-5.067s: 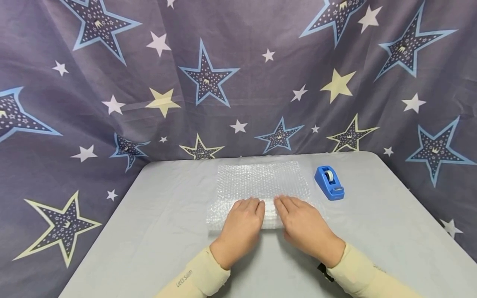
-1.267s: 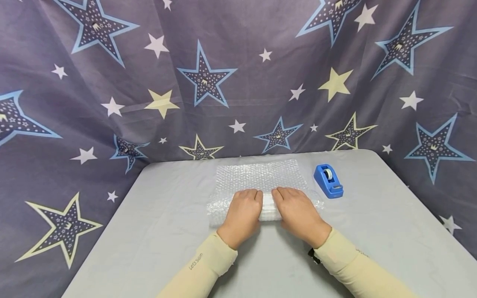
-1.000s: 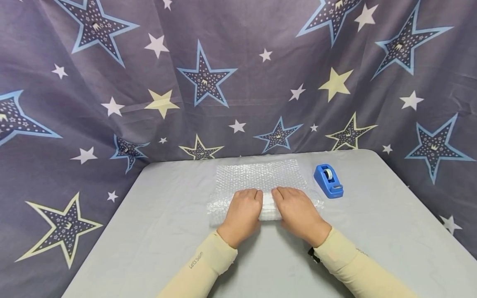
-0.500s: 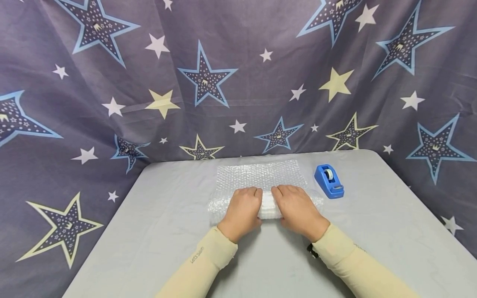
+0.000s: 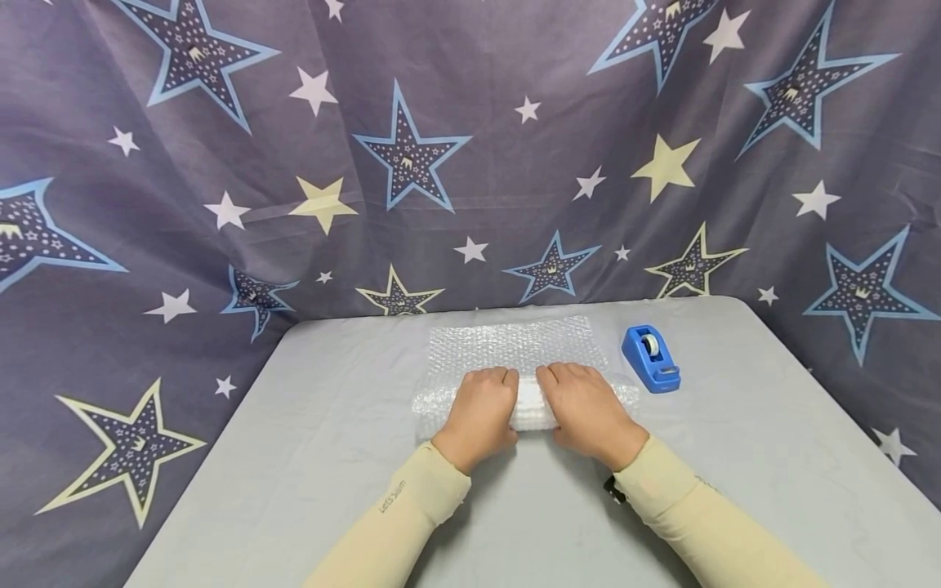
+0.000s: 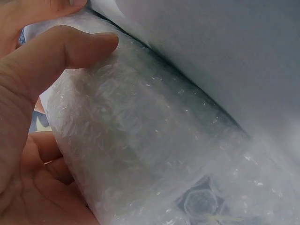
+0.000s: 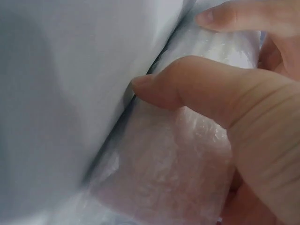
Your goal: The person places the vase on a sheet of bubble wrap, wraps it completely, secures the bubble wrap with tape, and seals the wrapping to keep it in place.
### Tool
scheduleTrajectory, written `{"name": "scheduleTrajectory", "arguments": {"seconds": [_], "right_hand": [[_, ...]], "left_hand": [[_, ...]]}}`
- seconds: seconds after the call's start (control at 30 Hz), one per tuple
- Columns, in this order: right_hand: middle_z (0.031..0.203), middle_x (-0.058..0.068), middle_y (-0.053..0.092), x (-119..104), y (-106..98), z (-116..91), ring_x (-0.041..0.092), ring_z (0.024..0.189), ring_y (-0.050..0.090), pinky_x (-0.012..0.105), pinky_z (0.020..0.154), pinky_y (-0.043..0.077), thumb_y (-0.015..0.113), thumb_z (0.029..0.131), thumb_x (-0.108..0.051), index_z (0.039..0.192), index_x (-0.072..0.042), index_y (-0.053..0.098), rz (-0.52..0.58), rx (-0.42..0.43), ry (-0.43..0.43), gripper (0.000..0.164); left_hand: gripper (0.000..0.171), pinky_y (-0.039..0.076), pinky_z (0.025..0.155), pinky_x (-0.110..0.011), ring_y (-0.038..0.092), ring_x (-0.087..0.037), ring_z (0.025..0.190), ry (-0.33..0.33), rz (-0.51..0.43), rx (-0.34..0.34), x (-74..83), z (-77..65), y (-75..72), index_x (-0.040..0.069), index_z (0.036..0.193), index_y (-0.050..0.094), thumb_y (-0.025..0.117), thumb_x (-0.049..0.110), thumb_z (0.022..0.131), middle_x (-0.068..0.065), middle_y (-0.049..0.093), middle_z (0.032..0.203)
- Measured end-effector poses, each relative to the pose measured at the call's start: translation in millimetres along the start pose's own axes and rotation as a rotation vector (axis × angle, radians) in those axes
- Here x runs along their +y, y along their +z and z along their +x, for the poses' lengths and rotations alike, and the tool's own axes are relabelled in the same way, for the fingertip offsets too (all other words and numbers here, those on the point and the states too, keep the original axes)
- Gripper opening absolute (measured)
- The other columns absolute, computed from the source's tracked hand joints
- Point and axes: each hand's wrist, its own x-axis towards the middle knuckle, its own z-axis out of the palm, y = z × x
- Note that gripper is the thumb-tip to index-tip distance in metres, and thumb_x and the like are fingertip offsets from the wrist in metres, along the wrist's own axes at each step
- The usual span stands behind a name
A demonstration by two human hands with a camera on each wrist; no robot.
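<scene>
The left hand (image 5: 479,415) and right hand (image 5: 592,413) grip the bubble-wrap roll (image 5: 532,415) below frame centre, slightly apart, apparently to hold it even; its loose sheet (image 5: 510,347) lies above, the tape dispenser (image 5: 653,366) right of centre, on the counter (image 5: 309,474).

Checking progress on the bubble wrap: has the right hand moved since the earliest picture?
Yes: against the tape dispenser, the right hand has moved forward, toward the far edge of the table.
</scene>
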Motion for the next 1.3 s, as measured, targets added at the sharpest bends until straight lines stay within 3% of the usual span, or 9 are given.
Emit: {"name": "scheduleTrajectory", "arguments": {"seconds": [0.5,0.77,1.07,1.3], "right_hand": [[0.100,0.008,0.066,1,-1,5,0.029,0.091,0.066,0.049,0.080,0.056,0.092,0.050,-0.015,0.113,-0.005,0.060,0.010,-0.041,0.019,0.071],[0.100,0.008,0.068,3,0,8,0.030,0.092,0.068,0.049,0.081,0.056,0.092,0.050,-0.016,0.114,-0.004,0.059,0.008,-0.041,0.009,0.073],[0.087,0.006,0.064,4,4,11,0.030,0.081,0.066,0.047,0.074,0.055,0.092,0.048,-0.013,0.102,-0.006,0.050,0.014,-0.018,0.011,0.069],[0.083,0.003,0.060,2,4,12,0.029,0.077,0.065,0.047,0.072,0.055,0.089,0.047,-0.012,0.095,-0.008,0.048,0.005,-0.035,0.019,0.064]], "left_hand": [[0.062,0.054,0.079,-0.040,0.068,-0.020,0.090,-0.020,-0.019,-0.054,-3.8,4.8,2.8,0.009,0.101,0.065,0.095,0.034,0.053,-0.002,0.068,0.095],[0.075,0.051,0.084,-0.041,0.058,-0.026,0.103,-0.064,-0.049,-0.050,-4.8,3.4,3.4,0.006,0.115,0.068,0.096,0.031,0.050,-0.008,0.061,0.118],[0.074,0.052,0.075,-0.040,0.060,-0.024,0.084,-0.029,0.032,-0.016,-3.7,6.2,4.6,0.005,0.110,0.069,0.096,0.034,0.048,-0.006,0.060,0.102],[0.081,0.056,0.077,-0.039,0.065,-0.023,0.081,0.002,0.118,-0.022,-1.7,9.0,6.8,0.002,0.116,0.067,0.095,0.037,0.049,-0.005,0.063,0.098]]}}
